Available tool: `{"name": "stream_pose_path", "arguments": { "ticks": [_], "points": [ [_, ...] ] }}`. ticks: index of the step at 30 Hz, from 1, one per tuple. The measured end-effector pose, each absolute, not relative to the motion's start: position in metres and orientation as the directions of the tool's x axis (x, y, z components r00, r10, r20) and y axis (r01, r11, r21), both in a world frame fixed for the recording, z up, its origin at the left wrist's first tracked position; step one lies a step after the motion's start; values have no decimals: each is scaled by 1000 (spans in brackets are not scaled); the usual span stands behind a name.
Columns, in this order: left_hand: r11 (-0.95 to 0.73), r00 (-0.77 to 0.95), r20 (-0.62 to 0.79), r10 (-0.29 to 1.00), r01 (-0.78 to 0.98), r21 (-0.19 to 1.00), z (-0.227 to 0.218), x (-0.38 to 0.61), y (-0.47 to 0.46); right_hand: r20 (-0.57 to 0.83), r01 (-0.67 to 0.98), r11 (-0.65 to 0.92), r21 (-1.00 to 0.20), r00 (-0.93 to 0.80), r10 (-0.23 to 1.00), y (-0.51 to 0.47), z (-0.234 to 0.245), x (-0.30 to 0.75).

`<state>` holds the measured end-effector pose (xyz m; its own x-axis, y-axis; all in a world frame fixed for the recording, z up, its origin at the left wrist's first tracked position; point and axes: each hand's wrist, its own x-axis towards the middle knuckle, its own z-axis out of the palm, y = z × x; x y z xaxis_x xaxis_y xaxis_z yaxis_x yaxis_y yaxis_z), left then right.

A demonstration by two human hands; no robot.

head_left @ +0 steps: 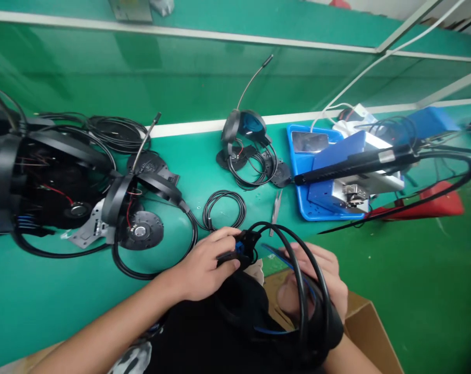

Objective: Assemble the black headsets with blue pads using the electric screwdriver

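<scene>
The left grip (202,265) is clenched on a small black-and-blue part of a headset (245,249), pinching it between thumb and fingers. The right grip (317,272) sits behind the headset's looped black cable (303,306), fingers curled toward it, though whether it is clenched or only supporting cannot be told. The headset is held in both hands at the near edge of the green tabletop (64,306), above a cardboard box (370,337). It looks light overall. The thick cable seems springy rather than stiff and is likely to swing loose, so the rigid black part near the left grip looks the surest place to hold. Any thin wires inside would probably be fragile. Beside the hands lie a small coil of black cable (223,208) and tweezers (275,212). Farther left, partly assembled headsets (116,200) lie among exposed speaker discs (140,231) and red wires, and another headset (243,130) sits farther along the tabletop. The blue tray (298,156) holds a silver slab (309,141) and a blue-and-metal fixture (329,192), with a black-handled tool (352,165) lying across it. The box's contents are hidden by the hands and headset.
</scene>
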<state>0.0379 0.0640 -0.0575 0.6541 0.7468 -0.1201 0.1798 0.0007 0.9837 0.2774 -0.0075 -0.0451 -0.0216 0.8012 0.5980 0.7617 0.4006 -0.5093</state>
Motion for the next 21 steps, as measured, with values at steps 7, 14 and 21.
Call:
{"name": "stream_pose_path", "arguments": {
  "ticks": [7,14,21],
  "points": [
    [-32,713,-130,689,210,977,-42,34,73,540,650,490,-581,-142,829,11,-35,270],
    [-109,720,-80,689,212,971,-48,46,75,453,653,474,-591,-218,864,14,-12,254],
    [-182,647,-80,758,328,927,-63,56,57,460,695,362,-621,-51,886,-5,-17,251]
  ]
}}
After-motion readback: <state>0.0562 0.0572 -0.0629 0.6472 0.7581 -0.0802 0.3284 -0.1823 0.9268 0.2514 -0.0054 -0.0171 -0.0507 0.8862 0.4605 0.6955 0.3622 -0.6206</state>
